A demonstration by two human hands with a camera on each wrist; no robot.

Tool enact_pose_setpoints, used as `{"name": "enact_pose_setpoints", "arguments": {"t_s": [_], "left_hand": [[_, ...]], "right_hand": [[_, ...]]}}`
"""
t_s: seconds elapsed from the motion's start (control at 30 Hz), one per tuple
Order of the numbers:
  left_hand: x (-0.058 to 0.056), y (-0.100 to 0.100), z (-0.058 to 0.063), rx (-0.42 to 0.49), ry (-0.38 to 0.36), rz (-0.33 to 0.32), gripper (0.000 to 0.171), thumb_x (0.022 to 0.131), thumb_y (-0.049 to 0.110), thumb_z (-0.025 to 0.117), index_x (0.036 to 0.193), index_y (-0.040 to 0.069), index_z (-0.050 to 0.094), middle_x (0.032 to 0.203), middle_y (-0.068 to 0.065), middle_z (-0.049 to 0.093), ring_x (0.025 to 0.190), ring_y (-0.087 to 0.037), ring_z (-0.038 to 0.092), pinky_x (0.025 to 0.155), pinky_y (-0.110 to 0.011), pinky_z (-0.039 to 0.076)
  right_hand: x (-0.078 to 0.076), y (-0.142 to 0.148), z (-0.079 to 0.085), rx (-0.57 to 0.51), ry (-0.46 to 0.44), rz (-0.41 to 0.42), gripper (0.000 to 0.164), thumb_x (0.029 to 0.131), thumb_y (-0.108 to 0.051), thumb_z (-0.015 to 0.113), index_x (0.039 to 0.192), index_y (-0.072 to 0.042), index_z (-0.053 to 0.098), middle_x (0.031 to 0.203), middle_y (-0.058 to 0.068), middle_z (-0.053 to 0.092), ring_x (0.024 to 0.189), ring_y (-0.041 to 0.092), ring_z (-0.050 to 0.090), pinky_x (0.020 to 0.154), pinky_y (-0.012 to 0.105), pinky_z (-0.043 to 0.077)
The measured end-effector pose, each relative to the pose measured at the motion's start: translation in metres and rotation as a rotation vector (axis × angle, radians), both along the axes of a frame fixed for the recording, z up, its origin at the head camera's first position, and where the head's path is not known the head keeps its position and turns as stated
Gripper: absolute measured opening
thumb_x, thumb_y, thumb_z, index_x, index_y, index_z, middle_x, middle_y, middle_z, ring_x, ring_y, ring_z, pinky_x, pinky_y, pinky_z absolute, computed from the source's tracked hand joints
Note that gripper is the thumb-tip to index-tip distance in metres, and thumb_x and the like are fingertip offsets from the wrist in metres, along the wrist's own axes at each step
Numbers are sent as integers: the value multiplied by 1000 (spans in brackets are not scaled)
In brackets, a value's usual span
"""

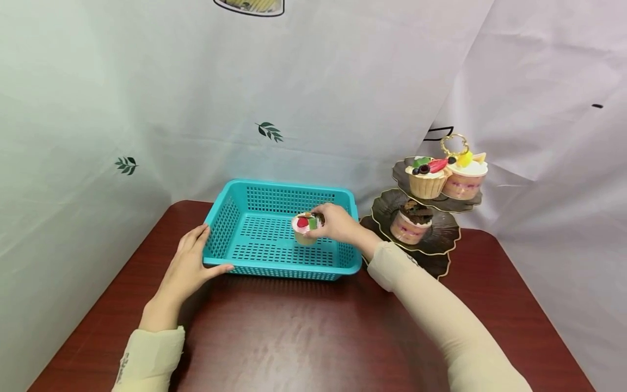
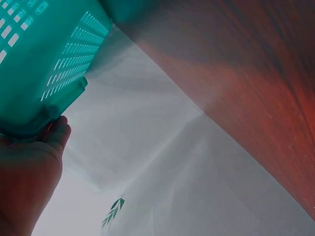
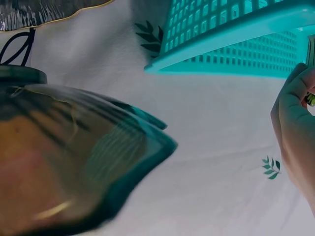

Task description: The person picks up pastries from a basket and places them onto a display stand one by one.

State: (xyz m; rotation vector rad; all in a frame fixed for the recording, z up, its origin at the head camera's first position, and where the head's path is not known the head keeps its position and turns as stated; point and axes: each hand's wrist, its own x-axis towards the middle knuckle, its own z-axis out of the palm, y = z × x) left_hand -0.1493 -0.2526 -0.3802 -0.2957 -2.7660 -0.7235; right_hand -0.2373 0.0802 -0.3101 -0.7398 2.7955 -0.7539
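Observation:
In the head view my right hand [image 1: 338, 222] pinches a small cupcake [image 1: 305, 234] with white cream, a red berry and green pieces on top. The hand hides its right side. It holds the cupcake over the right half of a turquoise plastic basket [image 1: 284, 272], inside the rim. My left hand [image 1: 183, 269] rests against the basket's front left corner, its fingers at the left rim and the thumb stretched out along the front rim. In the left wrist view, the fingertips [image 2: 60, 130] meet the rim from outside. The right wrist view catches my right hand at its edge.
A dark, gold-edged tiered stand [image 1: 443, 239] stands right of the basket, close to my right forearm. Its top tier bears a fruit-topped cupcake [image 1: 427, 185] and a dessert cup [image 1: 462, 182]; a chocolate-topped dessert cup [image 1: 410, 226] sits lower. Behind the red-brown table [image 1: 294, 332] hangs white cloth.

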Motion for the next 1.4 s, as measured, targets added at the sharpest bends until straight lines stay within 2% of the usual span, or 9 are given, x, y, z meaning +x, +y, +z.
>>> {"name": "enact_pose_setpoints", "arguments": {"t_s": [0.2, 0.43, 0.63, 1.1, 1.4], "left_hand": [[0, 0, 0, -1, -4, -2, 106, 73, 47, 80, 146, -11, 29, 149, -27, 30, 136, -44, 24, 100, -66, 38], [0, 0, 1, -1, -4, 0, 106, 73, 48, 80, 146, -11, 29, 150, -27, 29, 137, -44, 24, 99, -67, 39], [-1, -2, 1, -3, 5, 2, 106, 73, 47, 80, 146, -11, 29, 150, -26, 29, 136, -44, 24, 99, -66, 39], [-1, -1, -1, 10, -15, 0, 107, 74, 49, 79, 147, -9, 27, 151, -26, 28, 138, -44, 22, 99, -68, 37], [0, -1, -1, 14, -15, -7, 107, 74, 47, 80, 148, -8, 26, 152, -25, 27, 139, -44, 22, 99, -67, 36]], "right_hand": [[7, 7, 1, -4, -5, -10, 64, 82, -37, 74, 131, 0, 56, 122, 12, 62, 101, 22, 56, 75, 28, 51], [17, 16, 7, 4, -9, -31, 67, 81, -39, 75, 133, -2, 55, 124, 12, 60, 103, 22, 57, 80, 31, 52], [23, 24, 8, 10, 25, -27, 66, 80, -39, 76, 132, -3, 56, 122, 11, 62, 104, 22, 57, 83, 34, 51], [37, 49, 10, 4, 72, 15, 63, 78, -39, 77, 127, -3, 60, 116, 11, 63, 98, 23, 59, 79, 33, 50], [45, 64, 15, 16, 113, 1, 61, 76, -37, 77, 124, -3, 62, 113, 12, 65, 98, 26, 61, 82, 37, 51]]}}
